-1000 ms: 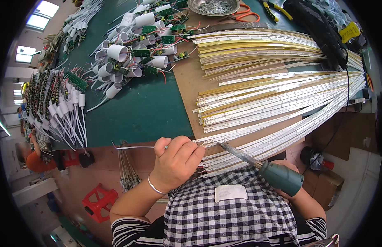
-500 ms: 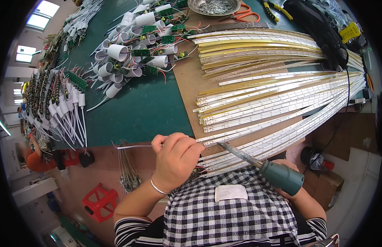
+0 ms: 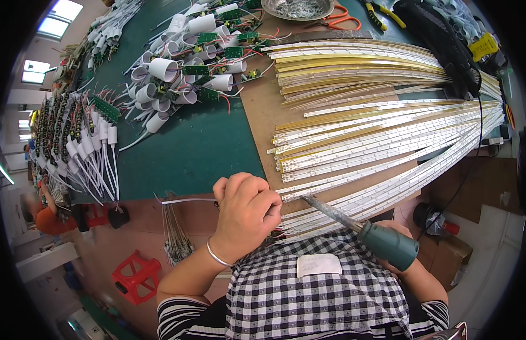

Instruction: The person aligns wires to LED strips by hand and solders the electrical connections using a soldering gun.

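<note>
My left hand (image 3: 245,215) is closed in a pinch at the near left ends of the LED strips (image 3: 342,156). A thin white cable (image 3: 186,200) runs leftward from behind its fingers, and the pinched end is hidden. A soldering iron (image 3: 387,245) with a green handle is in my right hand (image 3: 396,228), which is wrapped round it and partly covered by the handle. The iron's metal tip points left and lies over a strip end, just right of my left fingers. Whether it touches the strip I cannot tell.
White plastic tubes with green circuit boards (image 3: 209,68) lie heaped at far left of the strips. Behind are a metal bowl (image 3: 297,17), orange scissors (image 3: 342,22) and pliers (image 3: 376,17). A black mesh bundle (image 3: 438,45) crosses the strips. A red stool (image 3: 137,276) stands on the floor.
My left hand has shifted slightly up and its fingers have curled tighter at the strip ends. The soldering iron stays nearly in place in my right hand.
</note>
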{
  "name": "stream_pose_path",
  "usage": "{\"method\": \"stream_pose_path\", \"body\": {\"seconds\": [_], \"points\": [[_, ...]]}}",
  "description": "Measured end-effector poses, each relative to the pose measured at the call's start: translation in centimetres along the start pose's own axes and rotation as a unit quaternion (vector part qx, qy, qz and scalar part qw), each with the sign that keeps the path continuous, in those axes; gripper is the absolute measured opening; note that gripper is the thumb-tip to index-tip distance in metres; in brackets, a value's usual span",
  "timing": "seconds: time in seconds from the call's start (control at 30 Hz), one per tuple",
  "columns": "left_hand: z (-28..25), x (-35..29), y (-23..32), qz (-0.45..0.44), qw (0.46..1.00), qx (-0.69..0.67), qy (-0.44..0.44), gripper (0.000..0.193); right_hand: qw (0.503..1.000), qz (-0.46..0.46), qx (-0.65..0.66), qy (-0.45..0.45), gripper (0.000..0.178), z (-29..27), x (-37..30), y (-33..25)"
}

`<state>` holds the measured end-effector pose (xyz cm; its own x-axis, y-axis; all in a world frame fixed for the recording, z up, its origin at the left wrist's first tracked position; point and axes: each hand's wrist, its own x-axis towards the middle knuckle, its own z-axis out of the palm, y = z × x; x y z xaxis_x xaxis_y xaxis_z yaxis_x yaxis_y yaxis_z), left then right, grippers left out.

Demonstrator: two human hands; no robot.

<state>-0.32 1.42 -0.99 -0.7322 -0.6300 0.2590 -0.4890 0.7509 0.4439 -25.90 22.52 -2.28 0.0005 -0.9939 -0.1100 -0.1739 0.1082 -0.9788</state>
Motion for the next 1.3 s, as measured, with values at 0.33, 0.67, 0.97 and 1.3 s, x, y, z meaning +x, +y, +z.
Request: {"method": "stream_pose_path", "body": {"seconds": [0.33,0.67,0.97,1.3], "points": [[-0.2,0.1,0.0,0.006,1.000,0.005,-0.006,0.022,0.986,-0.160,-0.044,-0.004,0.047,0.2,1.7,1.9],[0.0,0.1,0.0,0.003,1.000,0.002,-0.003,0.021,0.982,-0.110,-0.150,-0.028,0.051,-0.1,1.0,2.6],[-0.1,0.2,0.0,-0.001,1.000,0.004,-0.006,0.020,0.992,-0.112,-0.061,0.016,0.037,0.2,0.8,2.2],[-0.2,0.2,0.4,-0.007,1.000,0.004,-0.002,0.019,0.947,0.046,0.296,0.112,0.074,1.8,3.4,-2.1]]}}
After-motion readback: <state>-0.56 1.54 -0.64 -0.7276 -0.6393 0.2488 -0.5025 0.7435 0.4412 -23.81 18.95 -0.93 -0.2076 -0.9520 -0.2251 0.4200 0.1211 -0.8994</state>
